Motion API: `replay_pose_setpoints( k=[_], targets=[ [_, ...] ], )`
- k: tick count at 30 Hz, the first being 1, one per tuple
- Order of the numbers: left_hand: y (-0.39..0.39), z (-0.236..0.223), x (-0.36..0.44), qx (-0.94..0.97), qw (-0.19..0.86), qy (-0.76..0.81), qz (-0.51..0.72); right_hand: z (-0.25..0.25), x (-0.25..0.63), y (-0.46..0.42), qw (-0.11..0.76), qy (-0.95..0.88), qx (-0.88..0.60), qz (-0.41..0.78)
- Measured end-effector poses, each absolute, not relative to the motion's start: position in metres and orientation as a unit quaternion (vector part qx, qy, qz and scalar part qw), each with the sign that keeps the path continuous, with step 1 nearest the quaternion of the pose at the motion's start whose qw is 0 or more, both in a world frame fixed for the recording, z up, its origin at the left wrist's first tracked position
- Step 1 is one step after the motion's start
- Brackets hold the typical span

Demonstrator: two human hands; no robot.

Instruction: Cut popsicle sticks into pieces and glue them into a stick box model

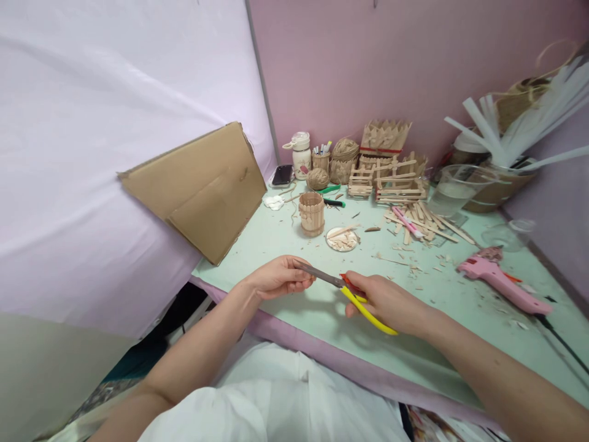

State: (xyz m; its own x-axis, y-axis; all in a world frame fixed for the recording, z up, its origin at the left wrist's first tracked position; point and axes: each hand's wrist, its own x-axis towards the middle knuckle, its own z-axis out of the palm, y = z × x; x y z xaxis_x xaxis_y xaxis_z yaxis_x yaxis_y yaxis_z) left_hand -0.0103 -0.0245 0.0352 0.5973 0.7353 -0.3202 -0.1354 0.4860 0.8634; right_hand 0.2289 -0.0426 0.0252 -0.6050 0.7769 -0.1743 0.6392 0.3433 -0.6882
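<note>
Above the near part of the table (271, 240), the right hand (384, 299) grips the scissors (326, 275) at the handle end (one handle yellow, the other red), with the blades pointing at the left hand (278, 276). That hand's fingers are curled in at the blade tips; whether they pinch anything, I cannot tell. Beyond stands the cup (311, 216), with chips (344, 238) just right of it and the glue gun (504, 285) farther right.

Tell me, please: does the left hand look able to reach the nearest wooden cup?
Probably yes: the cup stands just beyond the left hand, and nothing visible blocks the way. The hand's fingers, at the scissor blades, may need to withdraw first.
</note>
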Motion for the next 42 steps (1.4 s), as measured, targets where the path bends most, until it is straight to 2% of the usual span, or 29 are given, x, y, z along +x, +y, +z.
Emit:
replay_pose_setpoints(
  k=[4, 9, 16, 22, 27, 31, 35, 42],
  targets=[
    [-0.021, 0.033, 0.003, 0.409, 0.76, 0.389, 0.321, 0.02, 0.227, -0.035, 0.192, -0.742, -0.449, 0.46],
    [-0.023, 0.028, 0.022, 0.421, 0.711, 0.421, 0.373, 0.017, 0.226, -0.028, 0.304, -0.685, -0.47, 0.467],
    [-0.029, 0.021, 0.037, 0.485, 0.664, 0.423, 0.381, 0.008, 0.224, -0.025, 0.332, -0.659, -0.473, 0.482],
    [-0.03, 0.016, 0.052, 0.53, 0.638, 0.406, 0.384, 0.009, 0.223, -0.019, 0.391, -0.628, -0.499, 0.453],
    [-0.033, 0.016, 0.063, 0.509, 0.656, 0.407, 0.381, 0.02, 0.226, -0.019, 0.422, -0.634, -0.459, 0.458],
    [-0.038, 0.019, 0.069, 0.442, 0.716, 0.395, 0.369, 0.017, 0.227, -0.021, 0.443, -0.627, -0.437, 0.469],
    [-0.041, 0.019, 0.076, 0.356, 0.761, 0.378, 0.389, 0.011, 0.226, -0.022, 0.475, -0.625, -0.457, 0.418],
    [-0.04, 0.015, 0.089, 0.357, 0.717, 0.408, 0.439, 0.002, 0.225, -0.024, 0.524, -0.597, -0.492, 0.356]
  ],
)
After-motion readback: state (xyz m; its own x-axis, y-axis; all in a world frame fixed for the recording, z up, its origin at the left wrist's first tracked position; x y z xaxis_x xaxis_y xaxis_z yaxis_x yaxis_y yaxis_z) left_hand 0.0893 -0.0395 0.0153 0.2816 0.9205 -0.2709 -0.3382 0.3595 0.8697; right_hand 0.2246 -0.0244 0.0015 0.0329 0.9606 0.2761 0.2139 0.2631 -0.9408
